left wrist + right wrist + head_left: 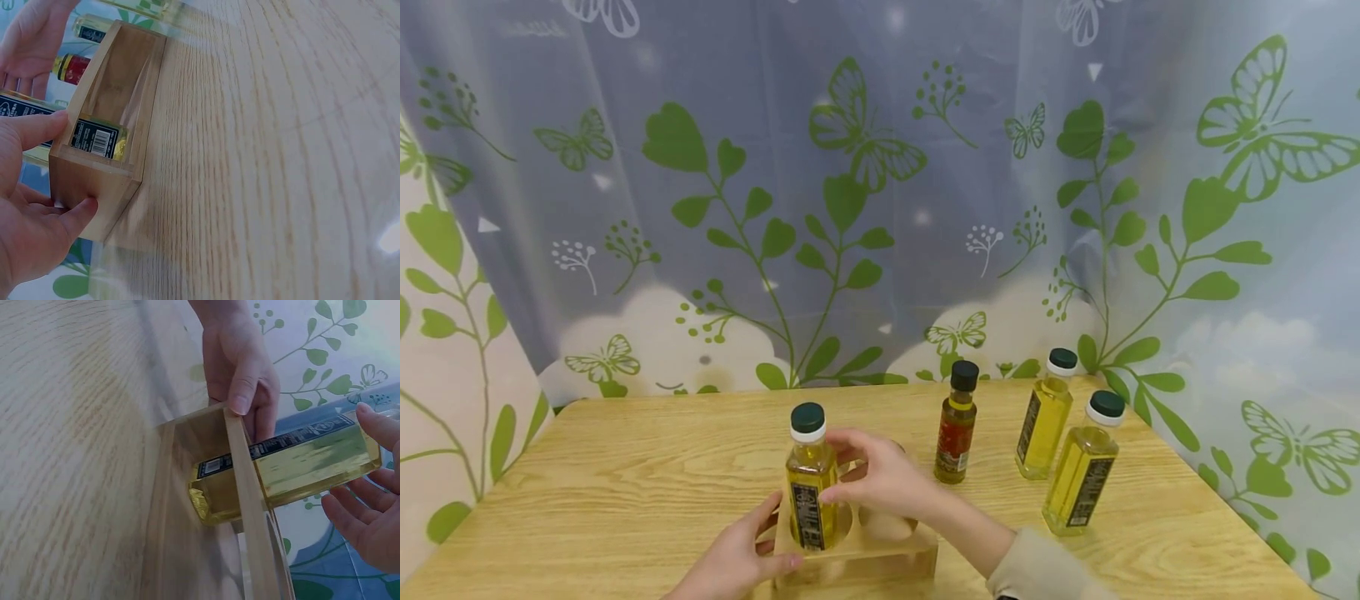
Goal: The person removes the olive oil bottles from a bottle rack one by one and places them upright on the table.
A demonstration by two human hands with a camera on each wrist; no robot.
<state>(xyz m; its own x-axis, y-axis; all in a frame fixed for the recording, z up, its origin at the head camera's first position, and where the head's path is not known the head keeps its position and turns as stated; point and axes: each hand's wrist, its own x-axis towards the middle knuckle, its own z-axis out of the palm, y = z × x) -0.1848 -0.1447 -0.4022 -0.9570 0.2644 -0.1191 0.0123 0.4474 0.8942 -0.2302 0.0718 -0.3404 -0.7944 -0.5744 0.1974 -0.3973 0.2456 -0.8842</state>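
Note:
An oil bottle [810,508] with a dark green cap stands upright in a round hole of a wooden bottle rack [913,546]. Its lower end shows inside the rack's open side in both wrist views. My left hand [730,554] holds the rack's left end, thumb and fingers on different faces. Beside the bottle is my right hand [887,475], thumb against its near side and fingers behind. In the right wrist view the right hand's fingers [353,519] look loosely extended, with little or no contact with the glass.
Right of the rack stands a red-labelled bottle [955,433] with a black cap. Two more green-capped oil bottles, one farther back [1045,421] and one nearer [1078,483], stand at the table's right. A patterned curtain [880,250] hangs behind the wooden table [647,483].

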